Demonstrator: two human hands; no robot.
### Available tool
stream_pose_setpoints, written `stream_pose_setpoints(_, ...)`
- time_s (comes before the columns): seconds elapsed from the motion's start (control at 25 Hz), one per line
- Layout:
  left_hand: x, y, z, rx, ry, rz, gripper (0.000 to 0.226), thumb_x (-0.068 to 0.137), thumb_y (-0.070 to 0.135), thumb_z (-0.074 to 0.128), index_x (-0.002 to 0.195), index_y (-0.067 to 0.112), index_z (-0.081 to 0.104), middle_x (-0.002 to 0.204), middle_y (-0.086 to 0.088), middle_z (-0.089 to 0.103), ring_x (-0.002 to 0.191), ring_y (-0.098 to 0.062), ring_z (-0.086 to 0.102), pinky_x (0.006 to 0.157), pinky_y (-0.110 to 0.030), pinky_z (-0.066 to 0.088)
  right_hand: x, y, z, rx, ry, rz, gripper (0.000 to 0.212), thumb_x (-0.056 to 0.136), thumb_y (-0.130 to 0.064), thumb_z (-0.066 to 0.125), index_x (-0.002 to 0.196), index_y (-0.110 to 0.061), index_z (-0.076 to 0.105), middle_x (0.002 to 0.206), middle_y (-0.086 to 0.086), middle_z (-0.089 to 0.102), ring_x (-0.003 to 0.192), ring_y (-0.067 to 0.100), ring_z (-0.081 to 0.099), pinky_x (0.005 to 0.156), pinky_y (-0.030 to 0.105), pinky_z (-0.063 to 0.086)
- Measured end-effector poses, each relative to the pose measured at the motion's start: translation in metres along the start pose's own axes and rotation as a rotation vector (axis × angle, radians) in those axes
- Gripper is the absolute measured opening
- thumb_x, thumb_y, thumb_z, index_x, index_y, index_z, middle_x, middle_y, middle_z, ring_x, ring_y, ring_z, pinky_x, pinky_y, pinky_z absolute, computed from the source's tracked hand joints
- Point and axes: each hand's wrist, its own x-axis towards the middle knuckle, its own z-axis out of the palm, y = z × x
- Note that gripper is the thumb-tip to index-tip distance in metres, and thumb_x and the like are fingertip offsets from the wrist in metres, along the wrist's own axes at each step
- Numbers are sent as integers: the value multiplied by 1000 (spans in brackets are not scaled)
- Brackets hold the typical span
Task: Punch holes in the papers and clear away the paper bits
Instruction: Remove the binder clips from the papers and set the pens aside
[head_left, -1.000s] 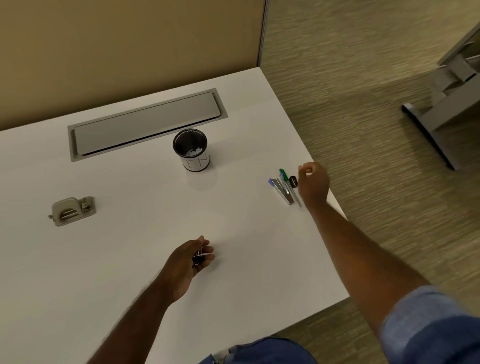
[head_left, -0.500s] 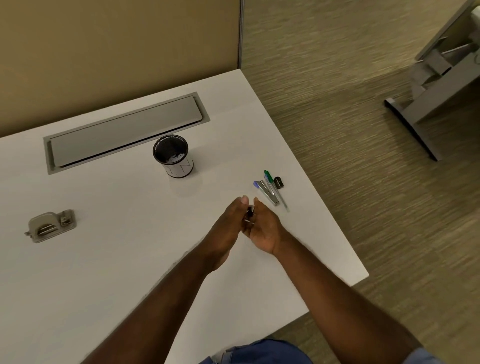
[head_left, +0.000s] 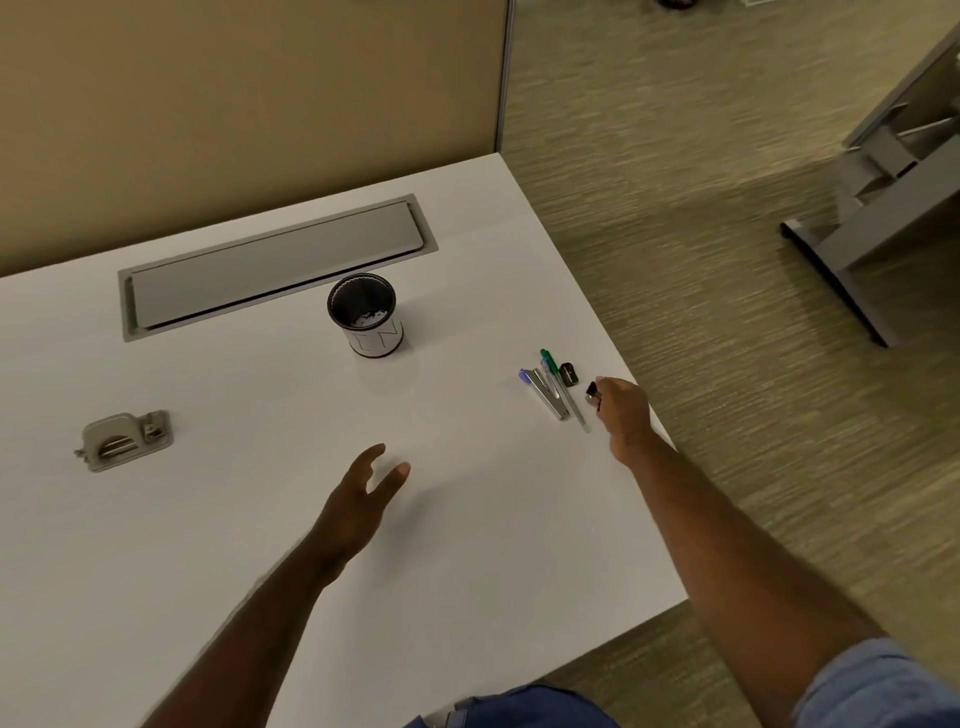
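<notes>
A grey hole punch (head_left: 123, 439) lies on the white desk (head_left: 467, 545) at the left. A black mesh cup (head_left: 365, 314) with white paper bits inside stands at the desk's middle. My left hand (head_left: 363, 499) hovers open above the desk's middle, holding nothing. My right hand (head_left: 621, 410) is near the desk's right edge, pinching a small black binder clip (head_left: 592, 391) just right of the pens. No sheets of paper are in view.
A green pen, a blue pen and a silver stapler-like bar (head_left: 551, 389) lie together by the right edge, with another black clip (head_left: 568, 373) beside them. A grey cable hatch (head_left: 275, 265) is set in the desk's back. A tan partition stands behind; carpet and a desk leg (head_left: 852, 260) right.
The black clip passed from my left hand to my right hand, which then carried it right to the pens. My left hand opened and drew back to the middle.
</notes>
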Motion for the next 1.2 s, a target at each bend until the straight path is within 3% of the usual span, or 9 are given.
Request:
stream_pose_setpoints(0.08,-2,-6,-12,-110,31,-2,59,89,52,54,142,34,35,152,7,36,140,-9,29,101,-30,30,-4,-1,2,3,22,-21,20,82,-13,49,63,-19,51,65,1,48,58,14,42,56,25,36)
stream_pose_setpoints(0.24,-8,-13,-33,-223,58,30,61,91,50,49,145,28,32,152,8,33,140,-8,27,103,-31,25,-9,2,9,-46,25,-87,34,78,-4,42,52,-19,27,60,2,27,58,14,20,54,30,18)
stream_pose_setpoints(0.48,-26,-36,-64,-242,124,31,58,93,47,48,145,27,32,153,8,34,140,-10,30,103,-31,26,-23,-4,9,-208,85,-129,16,87,-17,43,75,-24,51,78,-1,51,70,17,47,62,29,40)
stream_pose_setpoints(0.56,-37,-46,-80,-204,181,36,55,93,44,51,143,27,36,151,7,37,138,-11,34,104,-33,30,-40,-3,20,-384,207,-345,24,87,-15,40,71,-21,57,80,7,57,76,23,52,68,29,38)
stream_pose_setpoints(0.64,-49,-62,-100,-122,281,79,49,92,40,56,138,27,43,145,8,44,133,-12,40,103,-31,35,-65,0,45,-489,238,-586,21,89,-9,45,84,-4,64,87,17,66,83,32,60,73,28,39)
stream_pose_setpoints(0.8,-79,-109,-157,51,422,217,48,87,34,65,132,28,49,136,13,48,123,-8,45,97,-22,35,-151,25,129,-525,-16,-845,21,84,-1,61,104,-2,63,102,16,68,93,31,62,85,32,42)
stream_pose_setpoints(1.0,-115,-167,-241,199,478,336,67,86,37,66,143,30,33,138,23,37,123,12,34,100,-5,26,-268,65,246,-627,-300,-959,22,86,-13,62,108,-14,63,110,1,67,101,24,58,89,37,47)
stream_pose_setpoints(1.08,-126,-192,-277,254,520,332,70,85,39,66,145,30,30,143,20,37,126,8,34,103,-15,27,-307,75,292,-653,-384,-960,22,87,-15,61,109,-17,63,112,-1,66,103,24,57,89,44,48)
stream_pose_setpoints(1.2,-143,-237,-332,357,658,279,71,84,37,68,144,22,34,147,5,42,133,-12,41,105,-33,35,-360,87,363,-688,-488,-987,22,87,-18,61,109,-20,62,113,-4,65,102,21,57,89,42,47)
